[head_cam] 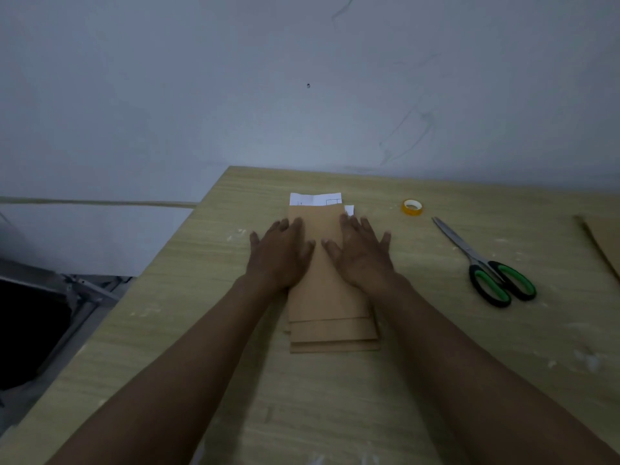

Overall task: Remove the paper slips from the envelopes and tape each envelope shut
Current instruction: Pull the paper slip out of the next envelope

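Your left hand (280,253) and right hand (360,253) lie flat, gripping nothing, on the stack of brown paper envelopes (330,297), white paper slips (315,199) poking out beyond your fingertips, so probably pinch one slip out next.

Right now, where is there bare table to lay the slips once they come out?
Bare table lies left of the envelope stack, beyond the left hand. A narrower strip runs between the right hand and the scissors. Around the tape roll it is tighter.
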